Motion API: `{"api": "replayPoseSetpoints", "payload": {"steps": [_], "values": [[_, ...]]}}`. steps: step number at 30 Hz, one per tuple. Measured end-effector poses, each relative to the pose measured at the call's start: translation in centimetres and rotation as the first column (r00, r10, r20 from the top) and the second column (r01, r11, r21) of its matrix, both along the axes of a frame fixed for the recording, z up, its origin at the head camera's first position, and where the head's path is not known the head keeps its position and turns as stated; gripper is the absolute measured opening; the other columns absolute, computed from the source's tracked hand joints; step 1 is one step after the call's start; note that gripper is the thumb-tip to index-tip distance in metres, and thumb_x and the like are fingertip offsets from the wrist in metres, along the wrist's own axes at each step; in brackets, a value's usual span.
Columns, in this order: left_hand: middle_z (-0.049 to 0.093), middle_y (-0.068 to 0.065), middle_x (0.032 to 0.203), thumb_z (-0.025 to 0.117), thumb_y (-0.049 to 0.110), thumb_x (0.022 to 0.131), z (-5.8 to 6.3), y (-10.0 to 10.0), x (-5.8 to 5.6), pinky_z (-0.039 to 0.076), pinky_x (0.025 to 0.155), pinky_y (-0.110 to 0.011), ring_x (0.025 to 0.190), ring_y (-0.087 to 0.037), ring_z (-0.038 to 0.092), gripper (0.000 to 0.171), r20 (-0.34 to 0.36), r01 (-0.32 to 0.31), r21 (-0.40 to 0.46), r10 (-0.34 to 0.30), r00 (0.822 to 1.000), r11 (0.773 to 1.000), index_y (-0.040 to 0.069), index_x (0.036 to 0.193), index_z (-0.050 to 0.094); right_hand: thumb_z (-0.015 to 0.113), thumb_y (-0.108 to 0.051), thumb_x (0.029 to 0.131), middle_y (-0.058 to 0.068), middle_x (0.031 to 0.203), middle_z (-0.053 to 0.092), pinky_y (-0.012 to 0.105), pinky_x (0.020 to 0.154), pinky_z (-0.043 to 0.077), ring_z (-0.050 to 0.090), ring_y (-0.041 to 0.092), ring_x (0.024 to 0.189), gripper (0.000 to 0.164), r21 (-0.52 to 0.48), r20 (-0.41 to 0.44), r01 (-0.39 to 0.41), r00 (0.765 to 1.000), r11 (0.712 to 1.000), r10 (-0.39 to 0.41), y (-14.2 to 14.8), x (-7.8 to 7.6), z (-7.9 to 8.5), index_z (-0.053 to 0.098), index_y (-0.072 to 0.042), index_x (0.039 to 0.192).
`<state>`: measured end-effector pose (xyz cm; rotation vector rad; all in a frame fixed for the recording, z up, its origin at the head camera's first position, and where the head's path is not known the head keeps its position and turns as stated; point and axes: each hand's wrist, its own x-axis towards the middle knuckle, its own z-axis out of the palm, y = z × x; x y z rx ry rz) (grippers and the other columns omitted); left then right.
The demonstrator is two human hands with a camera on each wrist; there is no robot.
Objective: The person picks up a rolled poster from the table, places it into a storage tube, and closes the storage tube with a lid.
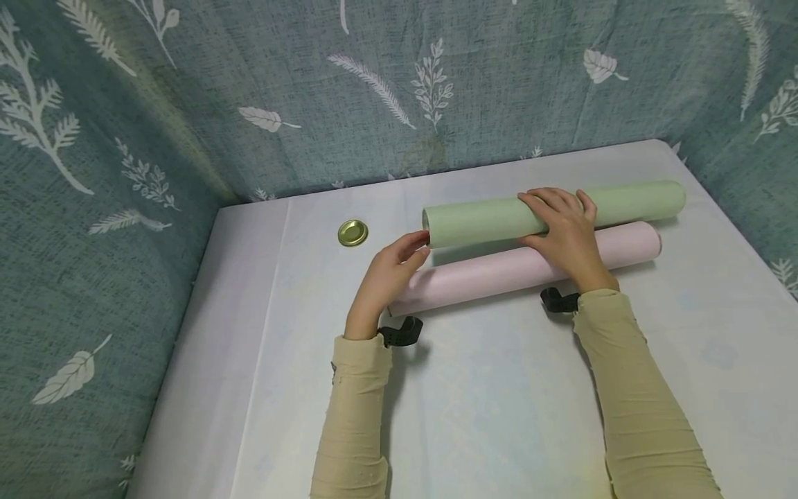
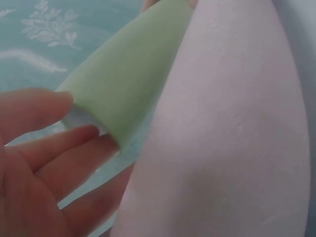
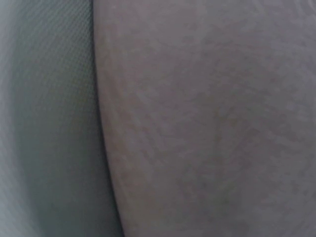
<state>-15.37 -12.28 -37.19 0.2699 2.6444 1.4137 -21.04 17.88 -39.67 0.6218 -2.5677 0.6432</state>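
Note:
A long light green roll (image 1: 480,220) with a hollow end lies across the far part of the table. My right hand (image 1: 564,232) grips it near its middle, fingers over the top and thumb on the near side. At its left end, my left hand (image 1: 393,274) touches the rim with nearly straight fingers, as the left wrist view of the green roll (image 2: 128,74) shows. A pale pink roll (image 1: 486,277) lies nearer, slanting beneath my right wrist. In the right wrist view the pink roll (image 3: 212,118) fills most of the picture, very close.
A gold-coloured round lid (image 1: 352,233) lies left of the rolls on the white-covered table (image 1: 299,388). Green leaf-patterned fabric (image 1: 349,90) stands behind the table and at both sides. Black wrist cameras sit close to the tabletop.

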Motion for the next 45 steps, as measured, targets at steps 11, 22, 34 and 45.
{"api": "replayPoseSetpoints", "payload": {"steps": [11,22,34,45], "values": [[0.055,0.014,0.116,0.049,0.041,0.090,0.2,-2.0,-0.1,0.043,0.085,-0.029,0.104,-0.006,0.052,0.039,0.013,-0.008,0.091,0.006,1.000,0.996,0.028,0.126,0.048,0.080,-0.029,0.063,0.002,0.128,0.047,0.047,0.103,0.004,0.033,0.024,0.122,0.073,0.001,0.002,0.006,1.000,1.000,-0.006,0.4,-0.1,-0.1,0.048,-0.022,0.129],[0.057,0.006,0.114,0.051,0.038,0.090,-1.0,-5.2,-0.5,0.045,0.083,-0.034,0.100,-0.009,0.054,0.037,0.036,-0.145,0.251,0.141,0.989,0.957,0.024,0.123,0.050,0.080,-0.027,0.063,0.003,0.127,0.047,0.047,0.103,0.004,0.033,0.024,0.122,0.072,0.006,0.005,0.017,1.000,1.000,-0.017,0.6,-0.1,0.2,0.049,-0.021,0.128],[0.051,-0.007,0.122,0.051,0.023,0.091,-3.8,-7.3,-0.7,0.044,0.085,-0.042,0.107,-0.018,0.049,0.039,0.109,-0.383,0.331,0.368,0.923,0.862,0.007,0.126,0.047,0.080,-0.026,0.063,0.002,0.127,0.047,0.047,0.103,0.003,0.033,0.024,0.122,0.072,0.012,0.018,0.017,1.000,1.000,-0.017,0.6,0.1,0.1,0.049,-0.021,0.128],[0.039,-0.004,0.136,0.051,0.025,0.090,-5.5,-7.9,-1.4,0.031,0.099,-0.034,0.124,-0.019,0.036,0.042,0.003,-0.464,0.145,0.469,0.883,0.874,0.017,0.131,0.044,0.081,-0.025,0.063,0.000,0.127,0.047,0.046,0.103,0.003,0.033,0.022,0.122,0.073,-0.005,0.021,0.019,1.000,1.000,-0.019,0.0,-0.2,-0.2,0.049,-0.022,0.128]]}}
